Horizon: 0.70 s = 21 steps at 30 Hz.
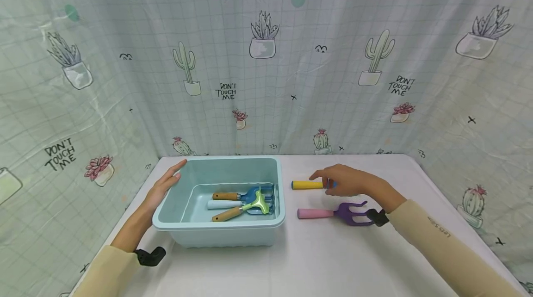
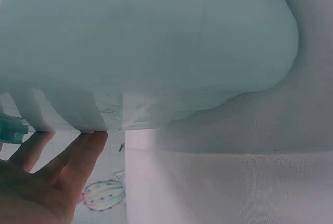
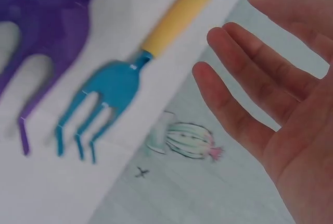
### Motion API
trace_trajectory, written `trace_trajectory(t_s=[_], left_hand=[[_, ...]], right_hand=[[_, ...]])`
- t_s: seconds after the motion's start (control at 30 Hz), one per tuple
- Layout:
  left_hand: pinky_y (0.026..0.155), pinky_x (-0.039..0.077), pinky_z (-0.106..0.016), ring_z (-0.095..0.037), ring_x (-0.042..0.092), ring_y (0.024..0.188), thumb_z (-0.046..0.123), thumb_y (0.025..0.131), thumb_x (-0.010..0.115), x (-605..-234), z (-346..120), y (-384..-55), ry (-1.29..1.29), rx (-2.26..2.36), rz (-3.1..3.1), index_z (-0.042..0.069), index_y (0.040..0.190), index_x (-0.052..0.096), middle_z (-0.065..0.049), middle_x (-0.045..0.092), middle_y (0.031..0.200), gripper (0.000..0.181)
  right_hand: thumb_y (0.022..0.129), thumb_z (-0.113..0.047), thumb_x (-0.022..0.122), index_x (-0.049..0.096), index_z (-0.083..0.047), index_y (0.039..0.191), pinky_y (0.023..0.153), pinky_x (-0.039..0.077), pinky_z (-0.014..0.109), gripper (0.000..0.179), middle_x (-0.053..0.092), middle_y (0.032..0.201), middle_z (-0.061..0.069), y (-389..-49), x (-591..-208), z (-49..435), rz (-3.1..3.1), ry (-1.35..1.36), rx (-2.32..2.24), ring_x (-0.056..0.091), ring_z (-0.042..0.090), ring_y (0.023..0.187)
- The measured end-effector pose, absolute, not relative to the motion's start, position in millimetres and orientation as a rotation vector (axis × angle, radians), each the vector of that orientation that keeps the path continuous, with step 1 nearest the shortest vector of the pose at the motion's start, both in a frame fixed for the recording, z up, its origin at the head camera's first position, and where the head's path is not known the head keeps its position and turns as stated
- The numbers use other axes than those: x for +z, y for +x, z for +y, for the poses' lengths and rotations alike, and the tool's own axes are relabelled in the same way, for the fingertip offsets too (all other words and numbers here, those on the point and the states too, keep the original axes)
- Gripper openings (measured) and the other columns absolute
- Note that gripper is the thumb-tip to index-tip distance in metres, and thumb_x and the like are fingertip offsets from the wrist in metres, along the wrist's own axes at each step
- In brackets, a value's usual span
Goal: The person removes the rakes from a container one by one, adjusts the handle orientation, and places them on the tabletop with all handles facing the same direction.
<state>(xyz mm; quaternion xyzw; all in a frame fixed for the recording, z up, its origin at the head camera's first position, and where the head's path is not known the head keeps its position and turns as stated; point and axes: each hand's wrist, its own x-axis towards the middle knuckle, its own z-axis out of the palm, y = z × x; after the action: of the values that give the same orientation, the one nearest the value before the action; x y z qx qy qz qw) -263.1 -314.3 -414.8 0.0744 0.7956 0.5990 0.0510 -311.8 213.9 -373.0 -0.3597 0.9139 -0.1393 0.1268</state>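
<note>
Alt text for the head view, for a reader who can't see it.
A right hand hovers over a yellow-handled fork, beside a pink-handled purple fork. The left hand touches a pale blue bin holding small garden tools.

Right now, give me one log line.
left hand: at bin rim; right hand: empty, above yellow-handled garden fork; bin: garden tools inside

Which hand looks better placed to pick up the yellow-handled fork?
Probably the right hand, hovering by the yellow-handled fork, holding nothing; the left hand is farther away, touching the bin.
</note>
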Motion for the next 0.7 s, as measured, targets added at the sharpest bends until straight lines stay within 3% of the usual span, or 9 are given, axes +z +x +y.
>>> trace_trajectory(t_s=[0.13,0.2,0.27,0.37,0.47,0.7], left_hand=[[0.120,0.030,-0.059,-0.044,0.009,0.160,0.043,0.113,0.029,-413.4,-313.7,-264.4,0.229,1.836,2.420,0.026,0.168,0.007,-0.010,0.003,0.176,0.061],[0.121,0.025,-0.064,-0.044,0.009,0.160,0.043,0.113,0.029,-412.9,-313.8,-264.3,0.227,1.843,2.420,0.026,0.168,0.008,-0.010,0.003,0.176,0.061],[0.120,0.030,-0.059,-0.043,0.010,0.160,0.044,0.113,0.029,-412.9,-314.4,-263.5,0.217,1.830,2.437,0.027,0.168,0.009,-0.010,0.004,0.176,0.061],[0.112,0.041,-0.038,-0.043,0.011,0.160,0.046,0.113,0.029,-414.1,-315.0,-261.9,0.211,1.805,2.459,0.027,0.168,0.010,-0.009,0.004,0.176,0.061],[0.104,0.044,-0.027,-0.044,0.012,0.159,0.046,0.113,0.028,-415.6,-314.4,-261.5,0.235,1.790,2.463,0.026,0.168,0.009,-0.011,0.004,0.176,0.062],[0.109,0.043,-0.040,-0.045,0.014,0.159,0.046,0.113,0.028,-416.6,-313.5,-261.2,0.239,1.810,2.458,0.025,0.168,0.008,-0.013,0.006,0.175,0.062]], right_hand=[[0.095,-0.008,0.069,0.062,-0.022,0.141,0.084,0.059,0.033,0.048,0.071,0.107,-0.002,-313.7,-354.6,207.1,2.698,-1.024,-0.396,0.070,0.013,0.096],[0.096,-0.010,0.070,0.063,-0.024,0.140,0.085,0.059,0.032,0.047,0.071,0.109,-0.002,-314.9,-348.4,200.9,2.720,-1.033,-0.391,0.069,0.012,0.096],[0.096,-0.011,0.070,0.063,-0.024,0.140,0.084,0.059,0.031,0.046,0.071,0.109,-0.001,-316.0,-343.5,193.0,2.739,-1.072,-0.397,0.069,0.011,0.095],[0.096,-0.012,0.070,0.063,-0.024,0.139,0.082,0.059,0.028,0.045,0.071,0.108,-0.002,-315.6,-336.8,178.8,2.753,-1.132,-0.417,0.069,0.011,0.094],[0.097,-0.012,0.070,0.063,-0.023,0.139,0.081,0.059,0.027,0.045,0.071,0.109,-0.001,-313.4,-329.9,162.4,2.747,-1.170,-0.442,0.069,0.012,0.096],[0.098,-0.011,0.068,0.063,-0.022,0.139,0.082,0.059,0.027,0.043,0.072,0.112,0.004,-315.8,-311.8,115.2,2.676,-1.303,-0.421,0.070,0.016,0.099]])
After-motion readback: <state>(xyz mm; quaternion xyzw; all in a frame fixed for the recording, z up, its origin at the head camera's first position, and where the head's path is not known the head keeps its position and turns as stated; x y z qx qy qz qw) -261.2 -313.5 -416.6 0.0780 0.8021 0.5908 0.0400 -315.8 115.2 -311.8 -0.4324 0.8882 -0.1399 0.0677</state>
